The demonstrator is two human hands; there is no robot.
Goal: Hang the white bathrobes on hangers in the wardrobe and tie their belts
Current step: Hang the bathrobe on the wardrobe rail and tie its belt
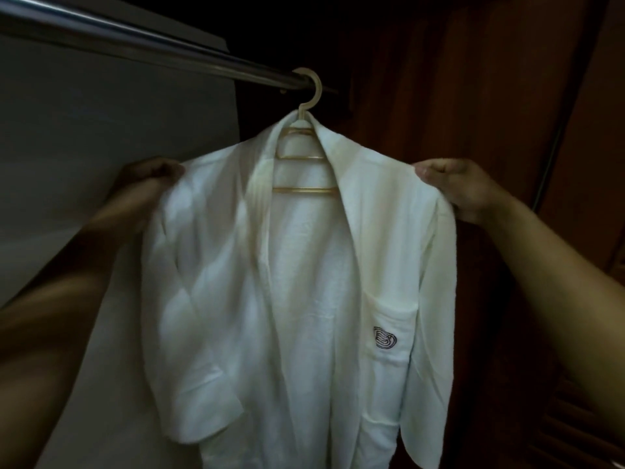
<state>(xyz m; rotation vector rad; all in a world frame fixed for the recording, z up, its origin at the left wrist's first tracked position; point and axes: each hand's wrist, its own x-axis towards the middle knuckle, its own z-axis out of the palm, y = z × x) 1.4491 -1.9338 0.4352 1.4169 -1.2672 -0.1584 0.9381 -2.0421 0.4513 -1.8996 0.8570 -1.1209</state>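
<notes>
A white bathrobe (297, 282) hangs open at the front on a cream hanger (306, 130), whose hook sits over the metal wardrobe rail (142, 42). A chest pocket with a dark swirl logo (385, 337) shows on the robe's right panel. My left hand (148, 177) grips the robe's left shoulder. At the right shoulder seam, my right hand (456, 184) pinches the cloth. No belt is visible.
A pale grey wall panel (101, 137) fills the left side. A dark reddish wooden wardrobe side and door (473, 96) stand to the right, with slats (575, 418) low at the right. The space behind the robe is dark.
</notes>
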